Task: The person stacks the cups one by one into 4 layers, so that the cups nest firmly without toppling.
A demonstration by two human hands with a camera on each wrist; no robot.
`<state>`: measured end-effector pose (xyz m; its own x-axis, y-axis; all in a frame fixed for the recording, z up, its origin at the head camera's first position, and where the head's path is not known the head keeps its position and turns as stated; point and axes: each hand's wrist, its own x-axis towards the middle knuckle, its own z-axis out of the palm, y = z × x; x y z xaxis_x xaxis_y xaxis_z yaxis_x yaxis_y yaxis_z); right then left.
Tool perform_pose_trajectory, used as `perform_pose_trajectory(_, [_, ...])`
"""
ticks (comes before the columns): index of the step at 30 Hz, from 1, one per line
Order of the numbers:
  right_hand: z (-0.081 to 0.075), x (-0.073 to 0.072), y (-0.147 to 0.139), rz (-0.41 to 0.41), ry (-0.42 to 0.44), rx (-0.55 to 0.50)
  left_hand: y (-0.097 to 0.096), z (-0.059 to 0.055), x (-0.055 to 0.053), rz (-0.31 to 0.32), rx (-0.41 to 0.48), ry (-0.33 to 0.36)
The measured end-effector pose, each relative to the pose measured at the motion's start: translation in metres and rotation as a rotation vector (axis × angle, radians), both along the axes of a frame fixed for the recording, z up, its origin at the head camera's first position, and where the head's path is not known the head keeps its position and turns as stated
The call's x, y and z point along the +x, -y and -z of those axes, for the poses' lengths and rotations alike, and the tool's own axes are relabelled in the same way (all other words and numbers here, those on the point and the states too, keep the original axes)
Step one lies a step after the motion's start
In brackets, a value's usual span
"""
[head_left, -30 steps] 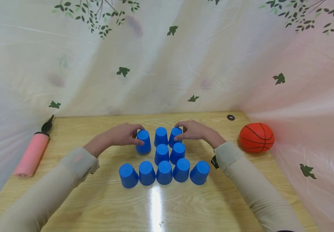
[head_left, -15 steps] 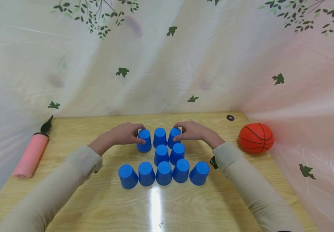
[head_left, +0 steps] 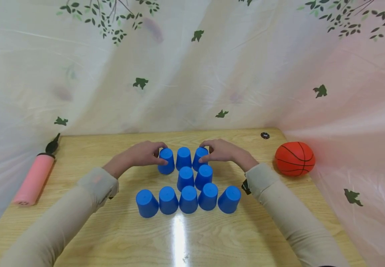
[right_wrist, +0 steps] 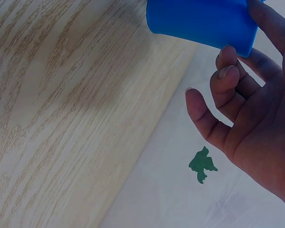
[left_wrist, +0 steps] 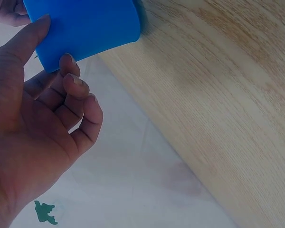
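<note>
Several blue cups stand upside down in three rows on the wooden table. My left hand point(head_left: 142, 153) pinches the left cup of the back row point(head_left: 167, 166) between thumb and fingers; the left wrist view shows this blue cup point(left_wrist: 85, 28) with the thumb on its side. At the other end of that row, my right hand point(head_left: 224, 150) pinches the right cup point(head_left: 197, 161), also seen as a blue cup point(right_wrist: 204, 21) in the right wrist view. Between them stands a middle cup point(head_left: 184, 157). Two cups form the middle row, one being a left cup point(head_left: 186, 179). The front row holds several, including an end cup point(head_left: 229, 200).
A pink hand pump point(head_left: 35, 178) with a black nozzle lies at the left of the wooden table point(head_left: 139, 241). On the right sits an orange toy basketball point(head_left: 295, 158), with a black chip point(head_left: 265, 135) near the back edge. A pale sheet point(head_left: 172, 59) hangs behind.
The left-hand cup has moved slightly back and right, closer to the middle cup of its row. My right hand keeps its grip on the right cup, and the other cups stay put.
</note>
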<state>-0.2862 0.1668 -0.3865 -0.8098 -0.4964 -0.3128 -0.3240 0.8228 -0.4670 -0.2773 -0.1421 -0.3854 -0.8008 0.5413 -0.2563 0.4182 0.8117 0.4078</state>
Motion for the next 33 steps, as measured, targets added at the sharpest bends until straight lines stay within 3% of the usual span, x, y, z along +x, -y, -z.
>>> perform_pose_trajectory(33, [-0.0010,0.0002,0.0030,0.005,0.007,0.003,0.0019,0.0044,-0.0013,-0.002,0.011,-0.009])
